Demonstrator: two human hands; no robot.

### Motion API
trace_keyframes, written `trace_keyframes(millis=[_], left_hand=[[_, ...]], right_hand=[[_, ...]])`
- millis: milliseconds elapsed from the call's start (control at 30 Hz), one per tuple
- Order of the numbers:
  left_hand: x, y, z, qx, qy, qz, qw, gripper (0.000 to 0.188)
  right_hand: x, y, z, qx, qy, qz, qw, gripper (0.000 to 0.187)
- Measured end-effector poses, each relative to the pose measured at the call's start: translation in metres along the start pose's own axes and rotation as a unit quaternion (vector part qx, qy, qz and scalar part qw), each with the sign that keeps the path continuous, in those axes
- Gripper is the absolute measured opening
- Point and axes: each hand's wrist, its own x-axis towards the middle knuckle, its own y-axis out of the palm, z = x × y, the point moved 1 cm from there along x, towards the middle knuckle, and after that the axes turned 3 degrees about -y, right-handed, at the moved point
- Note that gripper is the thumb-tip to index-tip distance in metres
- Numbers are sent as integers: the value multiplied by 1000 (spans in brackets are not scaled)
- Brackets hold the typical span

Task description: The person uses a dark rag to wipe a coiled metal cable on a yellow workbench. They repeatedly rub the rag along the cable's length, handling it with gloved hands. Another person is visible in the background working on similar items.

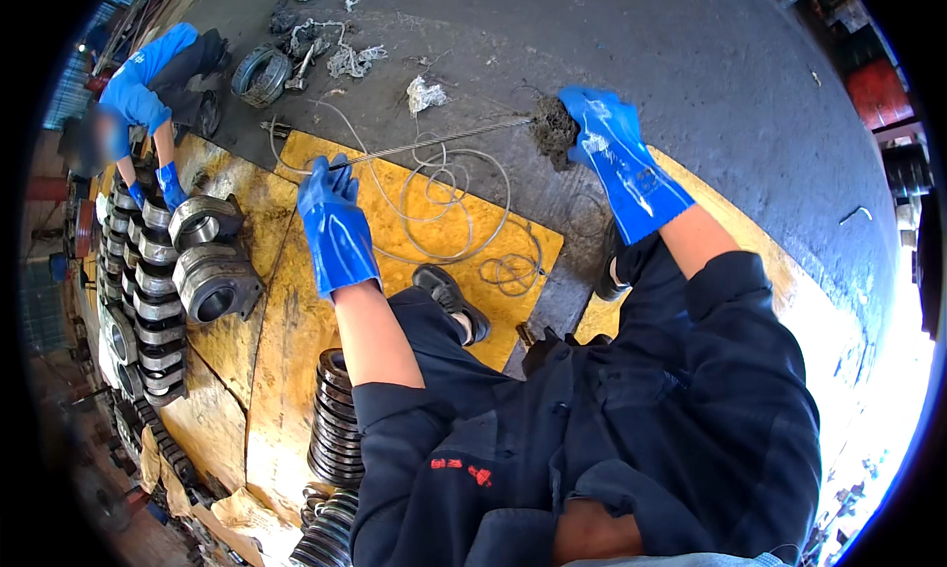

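A thin metal rod (pixel 444 139) spans the space between my two hands, both in long blue rubber gloves. Its near-left end is gripped by my left hand (pixel 335 222), whose fingers are closed round it. The other end runs into a dark, fibrous wad (pixel 553 133), which looks greasy and matted. My right hand (pixel 617 158) is closed on the wad's right side; whether the rod is fixed into the wad is hidden. Below the rod, a loosely looped thin cable (pixel 508 207) lies over a yellow board (pixel 395 187) and the floor.
At left, a co-worker in blue (pixel 148 79) bends over rows of metal bearing blocks (pixel 158 301). Two ring-shaped housings (pixel 212 281) stand nearby. Stacked metal rings (pixel 333 424) sit beside my left leg. Dirty white rags (pixel 426 95) and a metal ring (pixel 261 76) lie farther off.
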Motion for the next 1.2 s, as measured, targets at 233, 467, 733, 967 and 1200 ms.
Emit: trace_keyframes(millis=[233,467,733,967,1200], left_hand=[[-44,59,-11,369,496,-100,779,59],[-89,141,48,570,370,384,625,51],[-80,124,59,466,-10,371,803,41],[-66,100,45,399,1,288,870,41],[-66,136,61,334,25,316,888,33]], right_hand=[[-15,29,-3,31,42,-14,999,50],[17,45,11,3,-75,-25,997,21],[22,29,12,241,-44,-59,968,51],[28,40,-75,763,112,-164,615,34],[9,177,-150,815,202,-107,532,26]])
